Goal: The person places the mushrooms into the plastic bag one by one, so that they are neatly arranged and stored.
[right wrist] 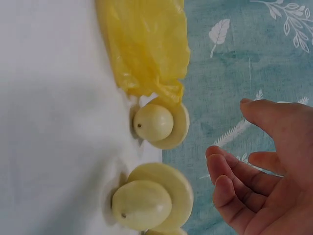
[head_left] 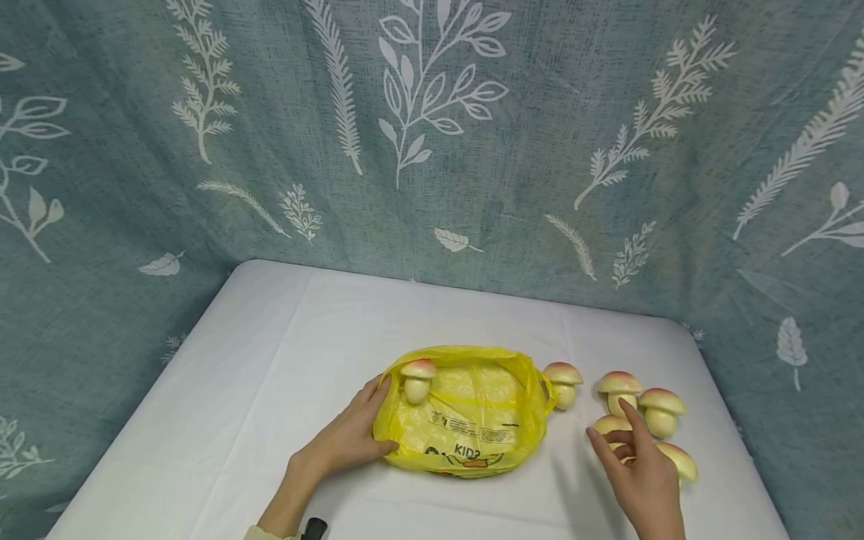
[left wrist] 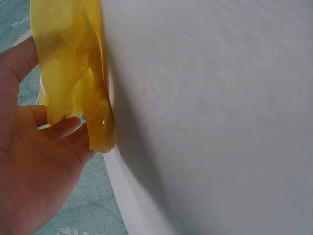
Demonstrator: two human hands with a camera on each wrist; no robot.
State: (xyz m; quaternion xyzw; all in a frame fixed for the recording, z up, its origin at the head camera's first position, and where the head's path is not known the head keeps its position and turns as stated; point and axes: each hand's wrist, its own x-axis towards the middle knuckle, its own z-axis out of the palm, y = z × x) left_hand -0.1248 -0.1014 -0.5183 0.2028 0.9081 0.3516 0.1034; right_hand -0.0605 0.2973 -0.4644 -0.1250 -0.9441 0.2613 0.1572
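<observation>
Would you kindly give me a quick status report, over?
Left hand holds yellow bag at left. Right hand empty, by the mushrooms. One mushroom inside bag. Nothing across bag's mouth.

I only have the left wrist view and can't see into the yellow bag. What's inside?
Observer: One mushroom shows inside the yellow bag, at the left of its mouth in the head view.

Operator: Any loose one close to the bag?

Observer: Yes, another mushroom is right beside the bag's right side.

Operator: Is the right hand holding anything?

Observer: No, the right wrist view shows the right hand empty.
</observation>
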